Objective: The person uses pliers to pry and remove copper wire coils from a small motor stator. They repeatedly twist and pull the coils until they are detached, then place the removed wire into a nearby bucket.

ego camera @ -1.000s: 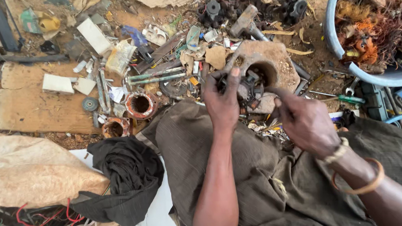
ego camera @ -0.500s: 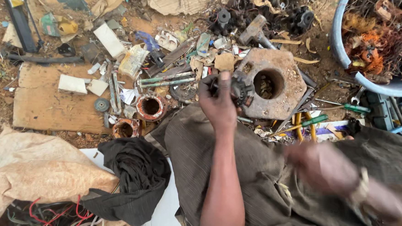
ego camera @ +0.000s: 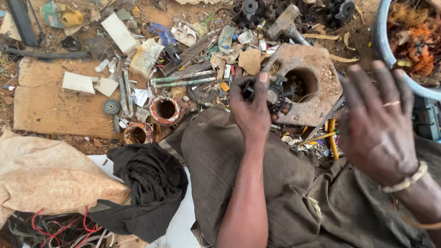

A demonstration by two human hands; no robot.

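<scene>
Head camera, looking down: the left hand (ego camera: 252, 109) keeps its fingers clamped on a small dark metal motor part (ego camera: 275, 93), held at the 9 o'clock edge of a rusty square block with a round hole (ego camera: 306, 84). The right hand (ego camera: 378, 118), blurred and lower half a second ago, has risen to the block's 3 o'clock side, fingers spread apart and empty. A yellow-handled tool (ego camera: 332, 138) now shows beside the brown cloth (ego camera: 264, 187) over the lap.
</scene>
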